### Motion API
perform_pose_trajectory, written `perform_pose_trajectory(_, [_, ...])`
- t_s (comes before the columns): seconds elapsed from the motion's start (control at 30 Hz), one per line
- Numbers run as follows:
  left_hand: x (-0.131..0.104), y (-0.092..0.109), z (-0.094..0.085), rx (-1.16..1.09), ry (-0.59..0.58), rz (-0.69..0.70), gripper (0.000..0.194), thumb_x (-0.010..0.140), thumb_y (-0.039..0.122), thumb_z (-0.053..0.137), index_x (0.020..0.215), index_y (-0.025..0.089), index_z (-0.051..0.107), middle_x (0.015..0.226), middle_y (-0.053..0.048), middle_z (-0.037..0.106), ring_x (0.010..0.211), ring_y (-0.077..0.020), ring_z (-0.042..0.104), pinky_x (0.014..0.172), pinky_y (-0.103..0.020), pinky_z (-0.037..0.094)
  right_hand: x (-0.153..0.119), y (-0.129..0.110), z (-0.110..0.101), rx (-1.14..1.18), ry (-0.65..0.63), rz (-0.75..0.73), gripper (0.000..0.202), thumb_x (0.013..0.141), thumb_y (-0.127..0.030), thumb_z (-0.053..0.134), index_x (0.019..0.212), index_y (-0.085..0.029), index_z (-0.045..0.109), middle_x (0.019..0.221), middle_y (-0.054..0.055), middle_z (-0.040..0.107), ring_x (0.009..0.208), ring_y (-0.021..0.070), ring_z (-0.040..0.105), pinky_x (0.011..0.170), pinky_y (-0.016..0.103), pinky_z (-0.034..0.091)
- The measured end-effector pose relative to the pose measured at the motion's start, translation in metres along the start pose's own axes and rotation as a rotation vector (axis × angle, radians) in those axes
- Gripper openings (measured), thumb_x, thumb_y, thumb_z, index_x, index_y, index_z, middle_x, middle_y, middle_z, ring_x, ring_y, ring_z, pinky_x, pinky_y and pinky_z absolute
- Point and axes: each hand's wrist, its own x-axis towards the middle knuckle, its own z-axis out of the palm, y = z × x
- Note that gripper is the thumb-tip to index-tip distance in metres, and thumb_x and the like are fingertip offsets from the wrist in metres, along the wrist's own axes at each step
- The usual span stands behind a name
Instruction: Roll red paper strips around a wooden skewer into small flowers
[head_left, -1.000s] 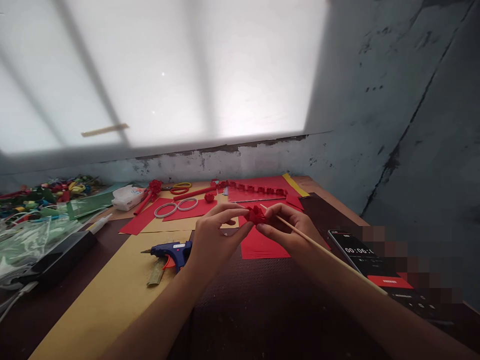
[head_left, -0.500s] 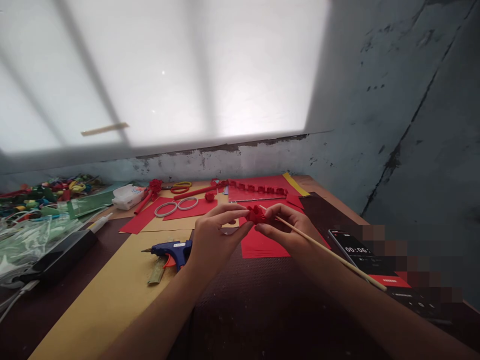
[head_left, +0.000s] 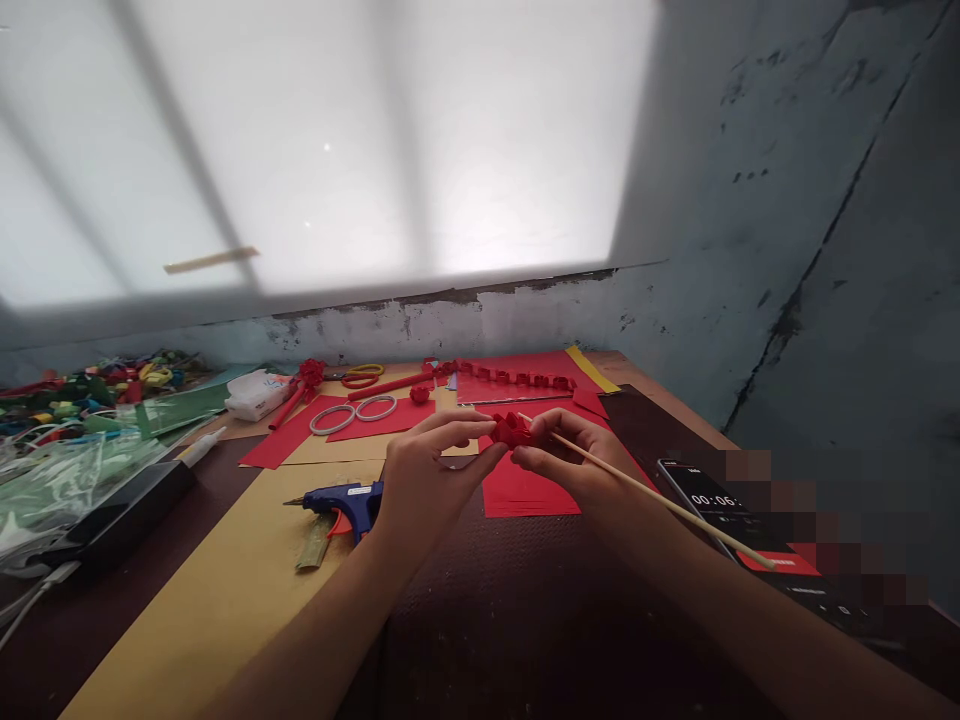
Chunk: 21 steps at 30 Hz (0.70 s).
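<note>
Between my two hands, above the table's middle, is a small folded red paper flower (head_left: 511, 430). My left hand (head_left: 439, 470) pinches its left side between fingers and thumb. On the other side my right hand (head_left: 581, 458) has its fingertips at the flower's right edge and also holds a thin wooden stick (head_left: 660, 502), which slants down to the right over my forearm. The stick's upper tip is beside the flower. Red paper sheets (head_left: 525, 490) lie beneath and behind the hands.
A blue glue gun (head_left: 349, 500) rests on tan paper (head_left: 225, 590) at left. Behind are white rings (head_left: 332, 419), yellow-handled scissors (head_left: 362, 376) and a red paper ball (head_left: 420, 394). A phone (head_left: 705, 500) lies right, a black power strip (head_left: 124, 510) left.
The hands have barely moved. The red flower is turned slightly between the fingers, and the stick's lower end has shifted a little.
</note>
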Motion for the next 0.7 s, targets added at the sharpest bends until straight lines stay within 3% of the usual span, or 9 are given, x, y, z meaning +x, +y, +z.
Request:
perform_pose_trajectory(0.37, [0.0005,-0.0016,-0.0003,0.03,0.012,0.029,0.012,0.076,0.023,0.083,0.088,0.027,0.081,0.096,0.0,0.078,0.084,-0.0182,0.075,0.073,-0.031,0.066,0.0004,0.0007,-0.0006,0.011,0.005,0.022,0.027,0.078,-0.037,0.081,0.084,-0.023,0.059,0.093,0.0,0.065,0.091,0.0185,0.058,0.084,0.035,0.045])
perform_pose_trajectory(0.7, [-0.0015,-0.0007,0.0005,-0.059,0.015,-0.001,0.013,0.079,0.022,0.08,0.091,0.027,0.082,0.095,-0.001,0.08,0.084,-0.019,0.077,0.07,-0.03,0.067,0.0004,0.0013,-0.0008,0.094,-0.031,0.045,0.027,0.079,-0.037,0.08,0.084,-0.023,0.057,0.093,0.001,0.066,0.093,0.0192,0.059,0.086,0.035,0.044])
